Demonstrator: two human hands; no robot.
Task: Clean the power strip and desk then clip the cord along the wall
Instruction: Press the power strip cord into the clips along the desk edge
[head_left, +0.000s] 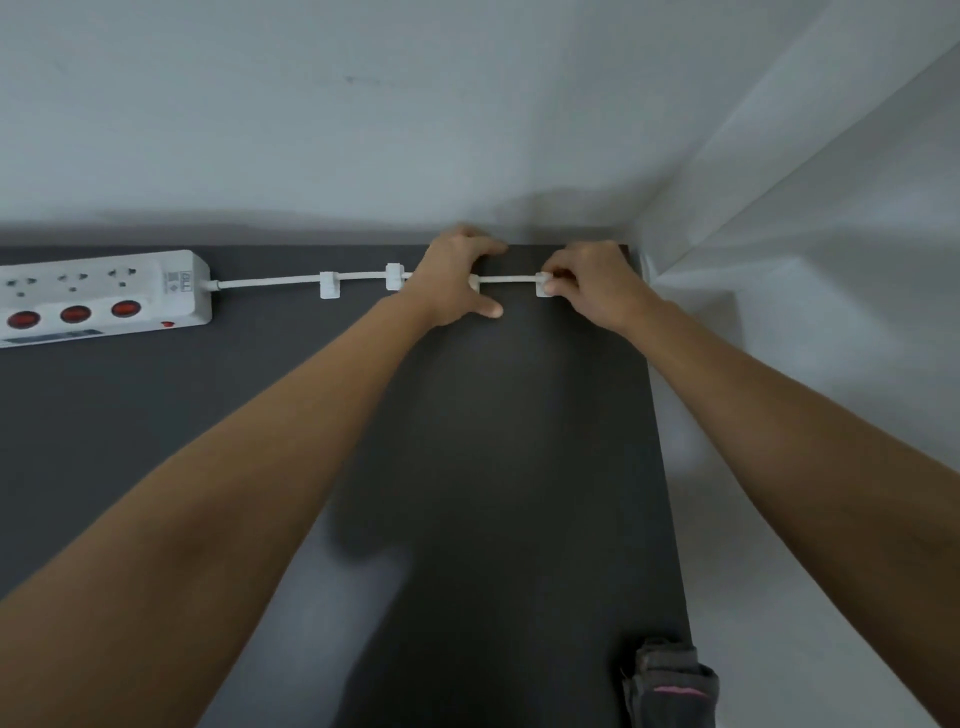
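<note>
A white power strip (104, 293) with three red switches lies at the far left of the dark grey desk (493, 467). Its white cord (270, 281) runs right along the desk's back edge by the wall, through two white clips (330, 285) (395, 275). My left hand (454, 278) covers the cord past the second clip, thumb spread on the desk, and seems to hold it down. My right hand (592, 288) pinches another white clip (544, 286) where the cord reaches it, near the back right corner.
A white wall (363, 130) rises behind the desk and a second white wall (805, 260) closes the right side. A dark grey cloth (670, 680) with a pink mark lies at the desk's near right edge.
</note>
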